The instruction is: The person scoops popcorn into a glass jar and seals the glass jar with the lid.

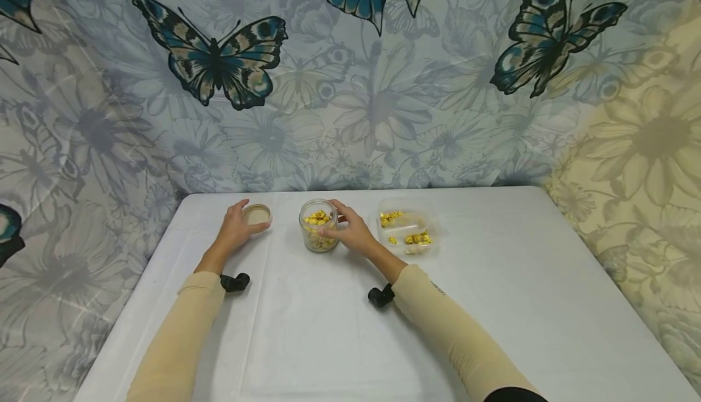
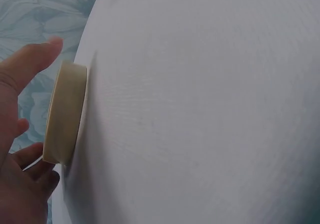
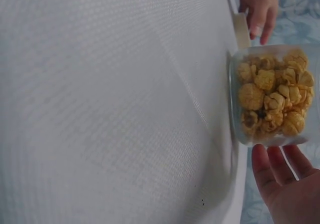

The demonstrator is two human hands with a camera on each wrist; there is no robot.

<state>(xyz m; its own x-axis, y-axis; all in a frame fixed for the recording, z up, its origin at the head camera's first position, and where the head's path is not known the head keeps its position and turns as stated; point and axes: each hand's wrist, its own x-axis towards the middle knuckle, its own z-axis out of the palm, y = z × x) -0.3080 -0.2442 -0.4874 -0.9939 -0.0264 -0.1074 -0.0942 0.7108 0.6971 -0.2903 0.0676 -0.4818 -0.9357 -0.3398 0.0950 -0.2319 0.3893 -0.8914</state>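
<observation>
1. Head view puts your left hand [image 1: 237,227] at centre left of the frame, fingers curled round the edge of the beige lid [image 1: 257,214], which lies flat on the white surface [image 1: 493,280]. The left wrist view shows your thumb over the lid's [image 2: 65,115] top and your fingers beneath its rim, so that grip is closed on the lid.
2. Your right hand [image 1: 353,230] wraps the glass jar [image 1: 318,225] at frame centre. The jar stands upright and open, filled with yellow popcorn [image 1: 317,217] almost to the mouth. In the right wrist view your fingertips [image 3: 267,164] lie against the jar's [image 3: 270,97] wall, so I judge this grip closed on it, though lightly.
3. A clear plastic tray [image 1: 408,230] sits just right of the jar, apart from it, with a few popcorn pieces in its compartments.
4. Risks as I judge them: the jar is smooth glass held only from one side, so a sideways push from your right hand could tip it and spill popcorn.
5. Pieces heaped near the mouth could catch under the lid if it comes down tilted, leaving it crooked or crushing them.
6. Lid and jar are near each other; a hasty swing of the lid could knock the rim.
</observation>
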